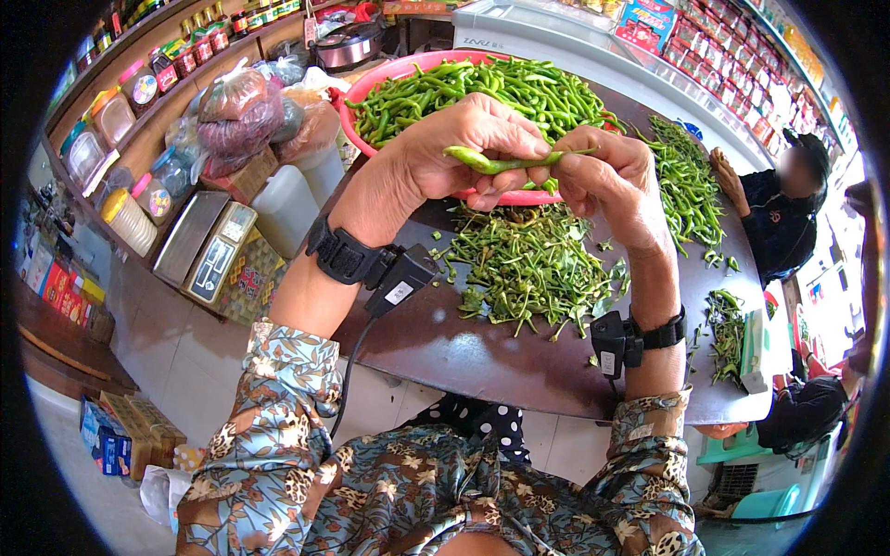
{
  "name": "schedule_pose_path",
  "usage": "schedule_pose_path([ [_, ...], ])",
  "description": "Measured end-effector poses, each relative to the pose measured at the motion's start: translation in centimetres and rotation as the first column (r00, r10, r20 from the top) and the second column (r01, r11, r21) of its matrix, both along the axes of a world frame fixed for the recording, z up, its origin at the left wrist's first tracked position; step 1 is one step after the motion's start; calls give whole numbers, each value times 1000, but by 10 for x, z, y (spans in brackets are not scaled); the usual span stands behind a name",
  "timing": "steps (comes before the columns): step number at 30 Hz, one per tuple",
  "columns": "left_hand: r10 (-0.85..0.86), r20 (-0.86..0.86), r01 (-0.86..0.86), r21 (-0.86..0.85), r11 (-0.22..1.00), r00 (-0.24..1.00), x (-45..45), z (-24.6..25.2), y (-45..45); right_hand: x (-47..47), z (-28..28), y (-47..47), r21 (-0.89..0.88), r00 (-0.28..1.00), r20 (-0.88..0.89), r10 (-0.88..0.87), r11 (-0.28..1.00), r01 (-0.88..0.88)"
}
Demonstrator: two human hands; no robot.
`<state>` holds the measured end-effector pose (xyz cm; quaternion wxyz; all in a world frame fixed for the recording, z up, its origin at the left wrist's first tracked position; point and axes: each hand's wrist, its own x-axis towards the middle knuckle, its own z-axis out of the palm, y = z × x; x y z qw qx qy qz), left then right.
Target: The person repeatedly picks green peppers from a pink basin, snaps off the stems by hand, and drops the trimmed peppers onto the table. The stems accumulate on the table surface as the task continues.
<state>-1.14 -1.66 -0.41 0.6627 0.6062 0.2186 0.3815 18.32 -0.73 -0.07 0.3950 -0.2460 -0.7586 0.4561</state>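
A single green chili pepper (pixel 480 161) is held level between my two hands, above the near rim of a pink plastic basin (pixel 358 97). My left hand (pixel 480 146) grips its body between thumb and fingers. At the thin stem end, my right hand (pixel 608 170) pinches with thumb and forefinger. The basin is heaped with green chili peppers (pixel 528 90). Below my hands, a pile of plucked stems and leaves (pixel 528 271) lies on the dark table (pixel 445 354). Black devices with straps sit on both my wrists.
More chili peppers (pixel 685 187) lie along the table's right side, where a person (pixel 779 208) sits. A small heap of stems (pixel 725 333) is near the right edge. To the left are a weighing scale (pixel 215 250), a white plastic container (pixel 285 208) and shelves of jars. A chest freezer (pixel 528 42) stands behind.
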Motion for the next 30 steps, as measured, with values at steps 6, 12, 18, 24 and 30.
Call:
schedule_pose_path([
  [6,-121,51,126,-95,987,991,0,-2,4,3,3,-3,53,999,50,-2,999,0],
  [12,-138,121,161,-202,966,983,3,-10,6,5,2,-4,101,997,76,10,995,-18],
  [18,-147,125,173,-229,958,981,1,-14,7,4,1,-4,205,991,127,-31,979,5],
  [24,-201,135,222,-167,961,970,0,-11,7,4,4,-7,195,996,87,6,981,-23],
  [30,-66,151,64,22,998,986,-2,-6,3,13,10,-4,112,954,286,94,985,-131],
])
